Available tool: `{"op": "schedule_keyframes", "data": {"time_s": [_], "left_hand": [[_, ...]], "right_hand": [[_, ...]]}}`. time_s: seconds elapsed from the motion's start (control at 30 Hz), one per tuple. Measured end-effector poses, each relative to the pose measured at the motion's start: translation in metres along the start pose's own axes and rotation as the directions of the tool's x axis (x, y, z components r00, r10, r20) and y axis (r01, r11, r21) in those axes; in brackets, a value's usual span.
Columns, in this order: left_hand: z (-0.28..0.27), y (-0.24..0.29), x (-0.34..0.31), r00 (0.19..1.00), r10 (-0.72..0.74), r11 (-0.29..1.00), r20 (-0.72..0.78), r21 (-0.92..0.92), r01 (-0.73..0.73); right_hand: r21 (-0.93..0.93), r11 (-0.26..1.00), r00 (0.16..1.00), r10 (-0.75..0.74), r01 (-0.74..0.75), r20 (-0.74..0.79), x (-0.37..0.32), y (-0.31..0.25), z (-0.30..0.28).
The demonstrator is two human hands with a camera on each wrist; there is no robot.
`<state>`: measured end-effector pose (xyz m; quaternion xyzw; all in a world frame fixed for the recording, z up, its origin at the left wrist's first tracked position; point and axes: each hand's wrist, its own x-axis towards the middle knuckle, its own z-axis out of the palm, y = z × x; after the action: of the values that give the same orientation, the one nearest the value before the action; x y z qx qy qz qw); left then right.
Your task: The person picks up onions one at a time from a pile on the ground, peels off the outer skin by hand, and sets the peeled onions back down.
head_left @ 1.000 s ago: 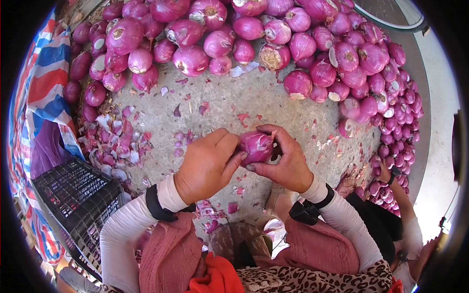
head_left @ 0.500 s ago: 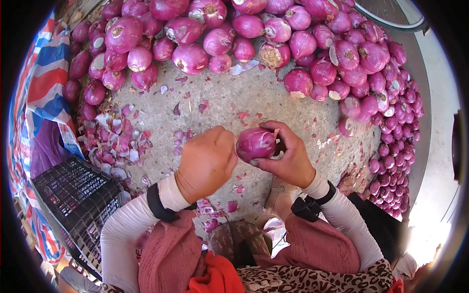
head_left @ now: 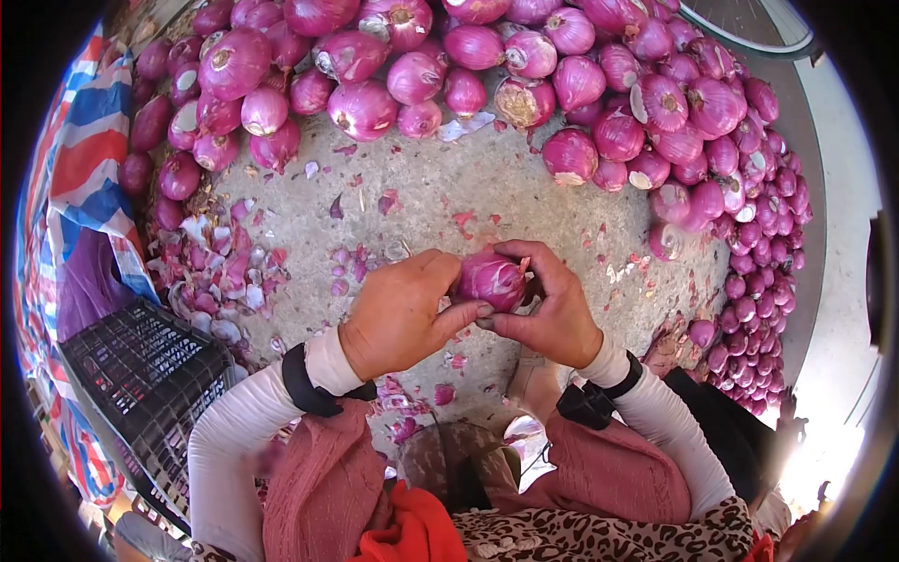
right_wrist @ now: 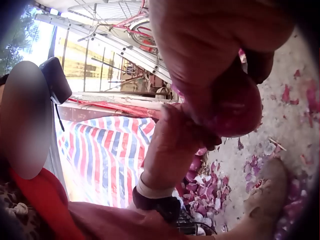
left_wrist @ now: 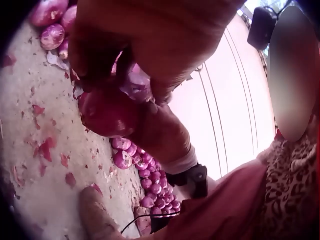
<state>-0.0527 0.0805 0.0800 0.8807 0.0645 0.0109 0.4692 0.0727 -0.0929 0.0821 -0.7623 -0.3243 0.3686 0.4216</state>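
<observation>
A red onion [head_left: 493,281] is held between both hands over the floor, its papery stem tip toward the right. My right hand [head_left: 554,314] grips its right side, with the thumb along the near side and the fingers at the top. My left hand [head_left: 398,304] pinches the left side of its skin, fingers curled and thumb tip close to the right thumb. In the left wrist view the onion [left_wrist: 112,114] hangs in shadow below the left hand. The right wrist view shows its rounded side [right_wrist: 235,110] under the right hand.
Large red onions [head_left: 365,110] are heaped along the far side, with smaller ones [head_left: 754,328] piled at the right. Loose peelings [head_left: 220,267] lie at the left. A black plastic crate [head_left: 140,365] stands beside a striped tarp [head_left: 89,169]. A bicycle wheel [head_left: 749,28] shows at far right.
My left hand drew away leftward from the onion half a second ago, its fingers bunched, and is now back on it. The right hand keeps its grip. Another person's hand has left the right pile.
</observation>
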Motion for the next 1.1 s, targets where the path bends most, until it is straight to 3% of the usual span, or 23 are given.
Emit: {"op": "schedule_keyframes", "data": {"time_s": [0.13, 0.23, 0.63, 0.73, 0.9, 1.03, 1.1], "left_hand": [[0.008, -0.003, -0.002, 0.997, 0.036, 0.999, -0.063, 0.042, -0.034], [0.005, -0.004, -0.003, 0.997, 0.079, 0.988, -0.009, 0.132, -0.077], [0.011, -0.004, -0.005, 0.998, 0.002, 0.946, -0.071, 0.325, 0.021], [0.008, -0.011, -0.003, 0.993, -0.007, 0.962, -0.120, 0.271, 0.040], [0.009, -0.016, -0.003, 0.994, -0.028, 0.964, -0.103, 0.259, 0.055], [0.013, -0.016, -0.006, 0.993, -0.084, 0.991, -0.080, 0.095, 0.091], [0.010, -0.018, -0.006, 0.991, -0.132, 0.984, 0.017, -0.118, 0.133]], "right_hand": [[-0.026, 0.999, 0.999, 0.037, -0.037, -0.008, -0.001, 0.000, -0.001], [-0.021, 1.000, 1.000, 0.022, -0.022, -0.005, -0.001, 0.000, -0.001], [-0.101, 0.992, 0.996, -0.065, 0.070, 0.053, 0.003, -0.001, -0.004], [-0.039, 0.999, 0.994, 0.026, -0.022, 0.108, 0.004, -0.002, -0.008], [0.275, 0.947, 0.951, 0.079, -0.166, 0.300, 0.003, 0.022, -0.008], [0.513, 0.790, 0.893, 0.093, -0.335, 0.441, 0.005, 0.025, -0.012], [0.657, 0.618, 0.873, 0.105, -0.432, 0.476, 0.004, 0.028, -0.011]]}}
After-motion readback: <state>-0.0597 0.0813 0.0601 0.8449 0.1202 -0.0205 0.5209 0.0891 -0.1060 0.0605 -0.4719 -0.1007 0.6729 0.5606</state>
